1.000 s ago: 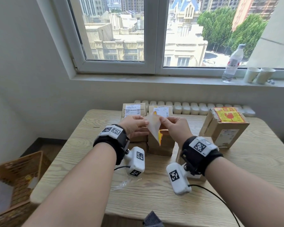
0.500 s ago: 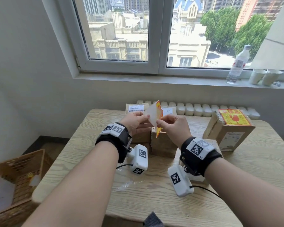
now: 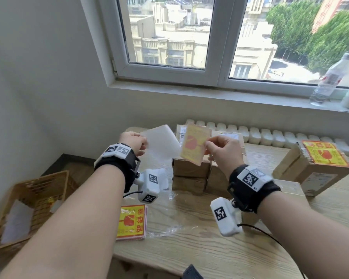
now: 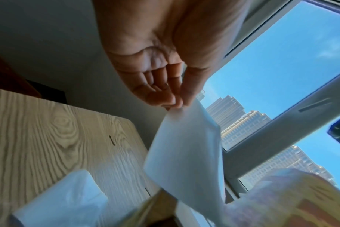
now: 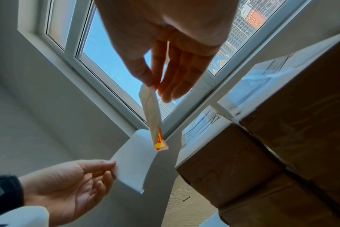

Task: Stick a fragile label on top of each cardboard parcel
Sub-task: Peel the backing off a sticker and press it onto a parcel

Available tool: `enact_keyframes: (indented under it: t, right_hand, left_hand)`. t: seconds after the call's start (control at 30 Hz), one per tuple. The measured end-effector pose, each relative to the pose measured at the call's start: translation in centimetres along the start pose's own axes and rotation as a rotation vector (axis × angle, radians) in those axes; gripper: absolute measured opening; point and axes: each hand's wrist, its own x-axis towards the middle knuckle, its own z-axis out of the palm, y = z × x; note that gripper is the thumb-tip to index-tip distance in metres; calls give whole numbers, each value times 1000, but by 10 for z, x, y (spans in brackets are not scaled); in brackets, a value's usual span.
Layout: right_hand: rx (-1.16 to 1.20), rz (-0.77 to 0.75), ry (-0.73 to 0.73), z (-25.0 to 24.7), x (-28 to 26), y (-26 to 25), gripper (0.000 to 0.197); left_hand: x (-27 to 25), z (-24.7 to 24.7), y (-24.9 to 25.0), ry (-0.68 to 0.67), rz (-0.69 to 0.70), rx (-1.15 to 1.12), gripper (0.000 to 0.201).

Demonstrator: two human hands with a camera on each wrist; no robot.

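One peeled label (image 3: 194, 147), one backing sheet (image 3: 161, 144)

A yellow-and-red fragile label (image 3: 194, 146) hangs peeled above stacked brown cardboard parcels (image 3: 190, 176); another parcel (image 3: 312, 170) at right already wears one.

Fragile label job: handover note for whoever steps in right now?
Left hand: pinches the peeled white backing sheet.
Right hand: pinches the yellow fragile label, held in the air above the stacked parcels.
Done: the parcel on the right carries a label on top.
Left: stick this label, drop the backing, then label the other parcels from the label stack on the table.
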Motion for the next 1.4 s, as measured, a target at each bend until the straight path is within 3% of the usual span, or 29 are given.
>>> enact_keyframes:
  t: [0.2,0.3,0.4,0.53,0.63,0.73,0.83,0.97,1.1,1.2,1.4]
  right_hand:
    - [17,8,-5,41,15,-4,11]
    - [7,9,2,55,21,-3,14]
    - [9,34,17,60,24,1,15]
    - [12,83,42,59,27,9,11]
    - [-6,112,53,55,28,12,10]
    - [19,120,61,50,26,10,14]
    - [39,111,57,43,24,5,12]
    - [33,47,61,28,21,-7,15]
    - [-37,-64,74,6,17,-19,23]
    - [-103,-109,92,-11,14,-22,10]
    - [-126,-143,117,-43,3,-21,3]
  left_hand:
    - [37,-40,-30,147,-181,-87,17]
    - [60,-49,-48,175,-270,1,11]
    - [74,-39,-60,150,-295,75,12]
    - [82,-17,-69,14,-302,132,13]
    - [82,-4,-72,-120,-263,178,24]
    - [75,4,-65,-168,-201,199,31]
    - [64,11,-43,-165,-145,198,21]
    - [38,32,1,-279,-7,192,6]
    - [3,61,42,-406,64,145,32]
    - [-18,77,59,-451,37,117,54]
    - [-48,91,68,-516,21,79,69]
